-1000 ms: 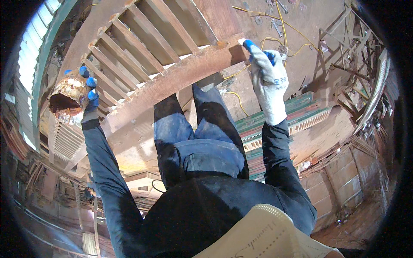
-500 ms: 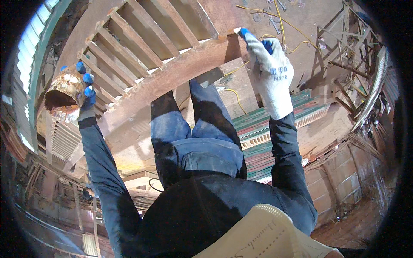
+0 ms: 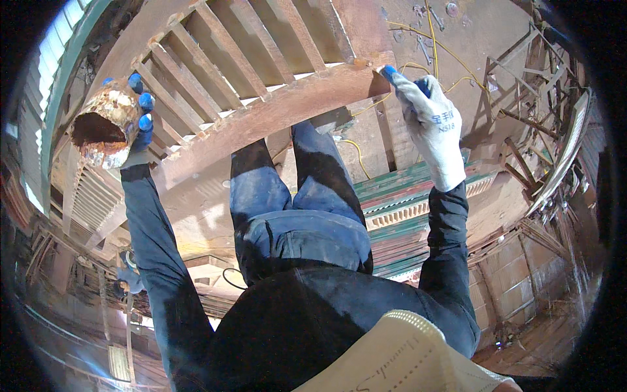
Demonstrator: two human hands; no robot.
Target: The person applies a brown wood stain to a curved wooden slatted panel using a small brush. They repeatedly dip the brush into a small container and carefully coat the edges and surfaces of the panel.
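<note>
"Brown, dusty floor [image 3: 486, 26] spreads around the work. What about the left grip [image 3: 142, 129]?"

"Clamped on a crusted, rusty can [image 3: 119, 102]. Its blue-tipped fingers curl round the can's right side, and the can is tipped, its open mouth toward the camera. That arm reaches forward, fairly straight."

"And the right grip [image 3: 432, 121]?"

"Elbow bent, forearm rising, back of the white glove turned up. One finger points left at the end of a slatted wooden frame [image 3: 274, 111]; the others curl in. I can't tell whether the fingertips pinch something or touch the wood."

"Where does that frame lie?"

"Beyond the person's legs [image 3: 261, 186], slanting between both hands, its near rail facing the body. The can is beside its left end."

"Any writing?"

"Blue printing on the back of the right glove, and cursive script on a beige, mask-like piece [image 3: 392, 353] at the lower edge."

"Farther out?"

"Green and reddish slatted panels [image 3: 411, 181] below the right glove; a yellow cable [image 3: 432, 39] and spanners [image 3: 424, 47] on the floor past it."
</note>
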